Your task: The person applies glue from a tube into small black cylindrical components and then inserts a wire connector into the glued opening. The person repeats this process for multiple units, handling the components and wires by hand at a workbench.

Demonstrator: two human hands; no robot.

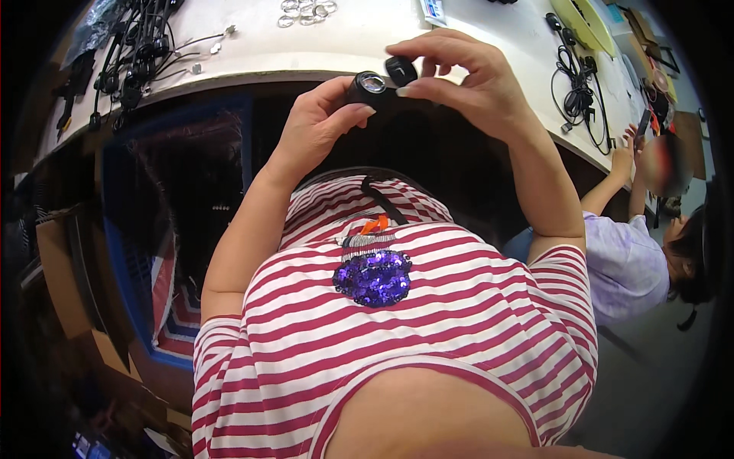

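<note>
My left hand (312, 121) is closed around a short black cylinder (365, 89), whose shiny, glassy round end faces up and to the right. In my right hand (480, 86), a round black cap-like piece (401, 70) is pinched between finger and thumb. The two pieces are close together, a small gap between their upper parts; whether they touch lower down I cannot tell. Both hands are above the near edge of the white table (252, 46).
Several clear rings (306, 11) and a white-and-blue tube (433, 11) lie farther back. Black cables (141, 65) pile up at the left; a coiled cable (575, 92) and yellow tray (585, 27) are at the right. Below stands a blue crate (122, 252). Another person (627, 264) works at the right.
</note>
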